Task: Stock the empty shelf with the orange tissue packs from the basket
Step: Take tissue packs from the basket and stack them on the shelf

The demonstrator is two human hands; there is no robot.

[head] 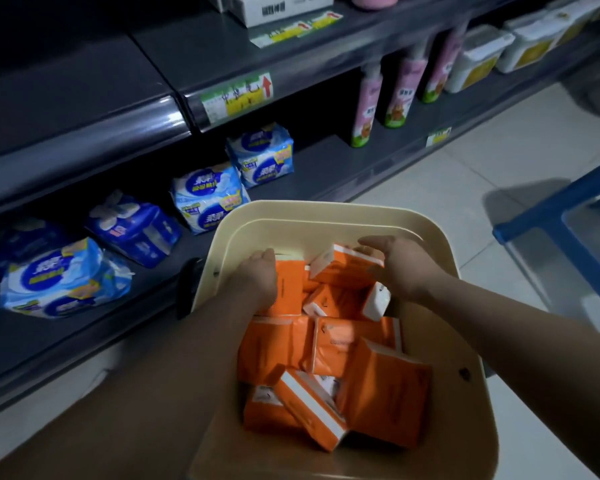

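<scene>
1. Empty shelf [66,98]: I see bare dark grey boards up and to the left of the basket, with a rounded lip along the front edge. The packs belong here.
2. Basket [326,206]: a cream tub on the floor in front of the shelving. It holds a loose heap of orange packs [378,386], none of them on the shelf yet.
3. Right hand [399,268]: at the basket's far edge, with fingers curled over the top pack [343,268] and the thumb on its near side, holding it.
4. Left hand [257,275]: at the far left corner, lying on another orange pack. Its fingertips are hidden, so I cannot tell whether it grips.
5. My judgement on the step: grip each soft pack across its short sides, lift it straight up past the rim, then carry it left. Set it square at the back of the shelf so that rows can build forward.
6. Blue frame [541,216]: well apart to the right, out of the path.
7. Blue packs [66,278]: along the bottom shelf's front edge, just left of the basket. A low carry could brush them.
8. Bottles [399,95]: upright further right, clear of the route.
9. Label [236,95]: on the lip above. I would lift high enough to clear that overhang.
</scene>
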